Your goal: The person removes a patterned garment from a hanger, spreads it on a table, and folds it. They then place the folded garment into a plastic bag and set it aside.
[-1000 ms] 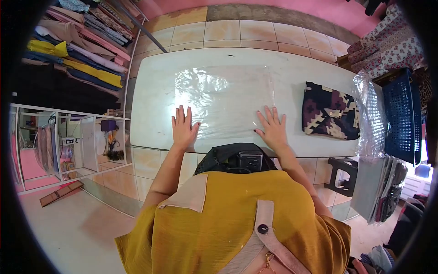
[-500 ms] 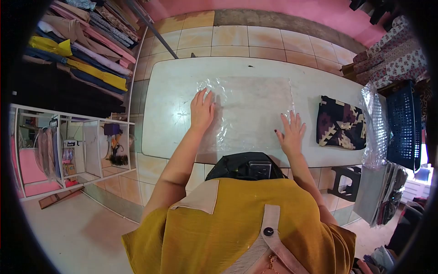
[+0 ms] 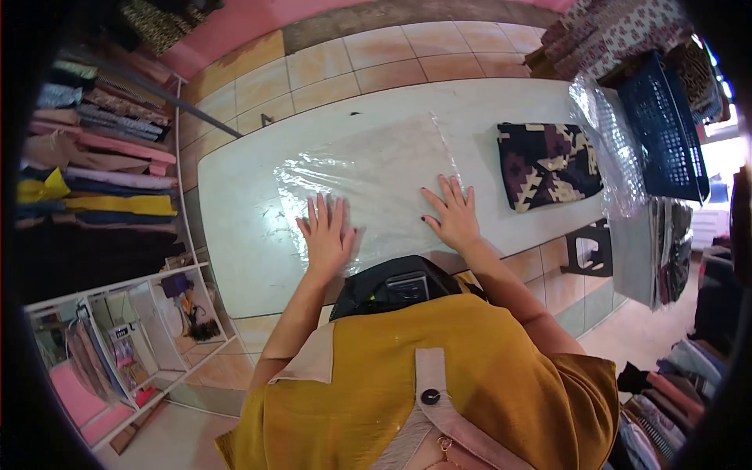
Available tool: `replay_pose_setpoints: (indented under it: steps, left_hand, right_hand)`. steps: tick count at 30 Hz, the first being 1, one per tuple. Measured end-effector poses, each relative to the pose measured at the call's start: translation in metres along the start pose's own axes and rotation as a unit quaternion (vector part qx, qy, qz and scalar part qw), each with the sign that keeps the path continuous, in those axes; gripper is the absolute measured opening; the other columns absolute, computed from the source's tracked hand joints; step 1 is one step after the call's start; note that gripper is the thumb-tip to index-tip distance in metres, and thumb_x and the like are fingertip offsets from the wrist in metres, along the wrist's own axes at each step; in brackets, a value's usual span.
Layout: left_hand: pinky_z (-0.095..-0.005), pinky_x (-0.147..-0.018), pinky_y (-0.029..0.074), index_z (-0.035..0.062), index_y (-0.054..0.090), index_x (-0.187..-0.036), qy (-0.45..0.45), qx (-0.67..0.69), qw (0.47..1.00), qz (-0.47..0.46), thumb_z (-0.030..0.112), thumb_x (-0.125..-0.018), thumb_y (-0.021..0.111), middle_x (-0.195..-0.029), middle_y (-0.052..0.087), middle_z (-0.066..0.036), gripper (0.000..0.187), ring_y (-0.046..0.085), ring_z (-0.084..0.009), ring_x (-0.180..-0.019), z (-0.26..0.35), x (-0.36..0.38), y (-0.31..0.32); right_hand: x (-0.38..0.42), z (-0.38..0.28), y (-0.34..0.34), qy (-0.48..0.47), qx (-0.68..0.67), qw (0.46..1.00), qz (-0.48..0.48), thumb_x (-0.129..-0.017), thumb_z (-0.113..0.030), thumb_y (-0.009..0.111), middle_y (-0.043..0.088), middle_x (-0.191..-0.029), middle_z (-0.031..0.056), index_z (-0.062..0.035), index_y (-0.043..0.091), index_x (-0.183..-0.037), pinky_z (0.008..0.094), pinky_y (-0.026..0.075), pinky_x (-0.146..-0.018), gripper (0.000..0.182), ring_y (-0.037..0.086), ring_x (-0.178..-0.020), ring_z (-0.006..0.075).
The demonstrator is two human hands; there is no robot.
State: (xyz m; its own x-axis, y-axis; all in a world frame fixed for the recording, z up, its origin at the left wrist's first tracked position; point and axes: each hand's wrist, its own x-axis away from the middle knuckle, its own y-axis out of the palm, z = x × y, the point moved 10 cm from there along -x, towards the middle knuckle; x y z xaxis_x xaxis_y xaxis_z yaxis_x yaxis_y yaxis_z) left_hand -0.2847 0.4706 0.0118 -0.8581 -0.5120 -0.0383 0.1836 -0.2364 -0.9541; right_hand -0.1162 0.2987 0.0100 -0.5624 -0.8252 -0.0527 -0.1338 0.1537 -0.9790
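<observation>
A clear plastic bag or sheet lies flat on the white table, shiny and wrinkled along its left side. My left hand rests on its lower left part with the fingers spread. Near the sheet's right edge, my right hand is also laid flat, fingers apart. Neither hand grips anything. To the right of my right hand sits a folded camouflage-patterned garment in black, maroon and cream.
A pile of clear plastic lies at the table's right end, beside a dark blue basket. A black stool stands below that end. Clothes racks line the left, with a white-framed shelf nearer me.
My left hand has moved down the plastic sheet toward me, its fingers now more spread. My right hand stays near the right edge. The camera view has turned and shifted to the right.
</observation>
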Motion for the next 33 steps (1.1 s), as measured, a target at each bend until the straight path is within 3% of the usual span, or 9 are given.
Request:
replay_pose_setpoints:
  steps: [3, 6, 9, 12, 14, 18, 23, 28, 33]
  left_hand:
    - [-0.0651, -0.099, 0.008, 0.0134, 0.036, -0.135, 0.016, -0.007, 1.0, -0.013, 0.034, -0.08, 0.056, -0.143, 0.019, -0.021, 0.062, 0.015, -0.0396, -0.133, -0.009, 0.01, 0.014]
    - [-0.065, -0.1, 0.007, 0.017, 0.041, -0.132, 0.02, 0.014, 0.999, -0.048, 0.028, -0.077, 0.057, -0.144, 0.02, -0.018, 0.058, 0.015, -0.0389, -0.133, -0.028, 0.0, 0.008]
    - [-0.0652, -0.1, 0.008, 0.0194, 0.048, -0.126, 0.015, -0.041, 0.999, 0.009, 0.014, -0.073, 0.056, -0.144, 0.021, -0.017, 0.054, 0.014, -0.0397, -0.133, -0.036, -0.007, -0.013]
    - [-0.063, -0.099, 0.016, 0.0169, 0.052, -0.12, 0.033, 0.073, 0.991, 0.103, 0.009, -0.072, 0.058, -0.137, 0.031, -0.016, 0.049, 0.023, -0.0397, -0.128, -0.02, -0.01, -0.023]
    - [-0.053, -0.102, 0.022, 0.0166, 0.053, -0.12, 0.073, 0.18, 0.979, 0.066, 0.01, -0.072, 0.061, -0.135, 0.034, -0.015, 0.049, 0.03, -0.0373, -0.124, 0.012, -0.012, -0.009]
    - [-0.0475, -0.099, 0.029, 0.0121, 0.055, -0.115, 0.12, 0.042, 0.992, -0.013, 0.015, -0.073, 0.063, -0.13, 0.04, -0.014, 0.043, 0.036, -0.0346, -0.119, 0.048, -0.014, 0.01]
    - [-0.0434, -0.085, 0.037, 0.0101, 0.06, -0.094, 0.075, 0.218, 0.971, 0.065, 0.02, -0.07, 0.069, -0.098, 0.055, -0.008, 0.027, 0.049, -0.0276, -0.098, 0.076, -0.036, 0.005]
    - [-0.0391, -0.076, 0.04, 0.0097, 0.061, -0.086, 0.038, 0.115, 0.992, 0.032, 0.021, -0.07, 0.069, -0.087, 0.057, -0.006, 0.021, 0.052, -0.0254, -0.086, 0.106, -0.042, 0.026]
    - [-0.0388, -0.074, 0.041, 0.0051, 0.061, -0.079, 0.003, 0.168, 0.982, 0.082, 0.014, -0.076, 0.062, -0.077, 0.06, -0.01, 0.009, 0.053, -0.0282, -0.078, 0.09, -0.04, 0.027]
  right_hand:
    - [0.0, 0.004, 0.002, -0.017, -0.044, 0.999, -0.003, -0.079, -0.038, 0.059, 0.031, -0.139, 0.0121, -0.024, 0.042, -0.129, 0.0596, 0.019, -0.1, 0.055, 0.025, -0.13, 0.0326]
    - [-0.004, 0.037, 0.001, 0.048, -0.272, 0.958, 0.076, -0.079, -0.025, 0.06, 0.04, -0.132, 0.0127, -0.0176, 0.048, -0.124, 0.0544, 0.024, -0.1, 0.047, 0.031, -0.126, 0.0335]
    - [-0.004, 0.062, -0.031, 0.096, -0.268, 0.938, 0.2, -0.074, -0.004, 0.061, 0.05, -0.121, 0.0106, -0.011, 0.057, -0.109, 0.0403, 0.032, -0.097, 0.036, 0.04, -0.117, 0.0337]
    - [-0.003, 0.055, -0.036, 0.066, -0.213, 0.957, 0.185, -0.073, -0.005, 0.061, 0.05, -0.121, 0.0092, -0.0124, 0.058, -0.109, 0.0445, 0.031, -0.097, 0.037, 0.039, -0.118, 0.0334]
    - [-0.001, 0.038, -0.037, 0.031, -0.152, 0.974, 0.165, -0.072, -0.007, 0.062, 0.05, -0.121, 0.0075, -0.0137, 0.058, -0.109, 0.0467, 0.03, -0.097, 0.038, 0.038, -0.119, 0.0324]
    - [0.007, 0.004, -0.02, -0.049, -0.032, 0.991, 0.12, -0.07, -0.015, 0.065, 0.049, -0.122, 0.0025, -0.0175, 0.059, -0.108, 0.052, 0.027, -0.097, 0.038, 0.036, -0.121, 0.0298]
    - [0.009, -0.003, -0.014, -0.033, -0.048, 0.993, 0.1, -0.07, -0.021, 0.067, 0.049, -0.122, -0.0002, -0.0199, 0.056, -0.112, 0.0509, 0.027, -0.097, 0.044, 0.035, -0.121, 0.0273]
    - [0.007, 0.006, -0.012, -0.046, -0.083, 0.993, 0.069, -0.069, -0.023, 0.069, 0.047, -0.124, 0.0013, -0.015, 0.055, -0.114, 0.0529, 0.026, -0.099, 0.048, 0.034, -0.122, 0.0289]
    - [0.016, 0.027, -0.018, -0.168, -0.206, 0.964, 0.022, -0.069, -0.021, 0.07, 0.047, -0.126, 0.0048, -0.0108, 0.053, -0.115, 0.0438, 0.029, -0.101, 0.051, 0.036, -0.121, 0.0303]
